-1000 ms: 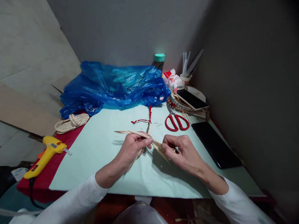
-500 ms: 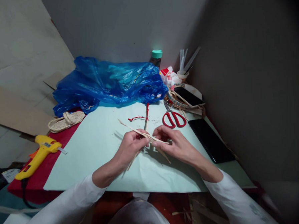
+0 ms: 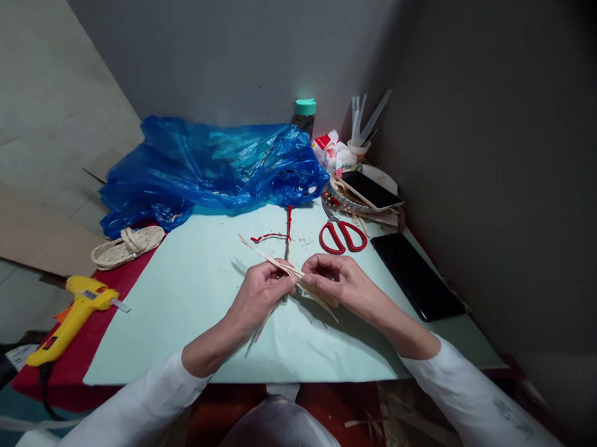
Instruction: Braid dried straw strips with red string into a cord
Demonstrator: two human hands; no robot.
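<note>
Pale straw-like strips (image 3: pixel 260 249) cross between my two hands above the light green sheet (image 3: pixel 183 323). My left hand (image 3: pixel 256 289) is closed, pinching the strips between thumb and fingers where they cross. Close beside it, my right hand (image 3: pixel 344 281) is also closed on the strips, thumb against the fingertips. Loose strip ends stick out up to the left and down on both sides. Just beyond the hands lies a red twisted cord (image 3: pixel 289 222), with a pale strip running from it toward my fingers. Part of the crossing is hidden by my fingers.
Red-handled scissors (image 3: pixel 353 236) and a black phone (image 3: pixel 414 277) lie at the right. A yellow glue gun (image 3: pixel 70 315) and a small woven slipper (image 3: pixel 127 247) are at the left. A blue plastic bag (image 3: pixel 205 165) sits along the back, near a green-capped jar (image 3: pixel 305 113).
My right thumb and fingers have closed in on the strips, and the strip end that pointed right is now folded downward. The whole view has shifted slightly.
</note>
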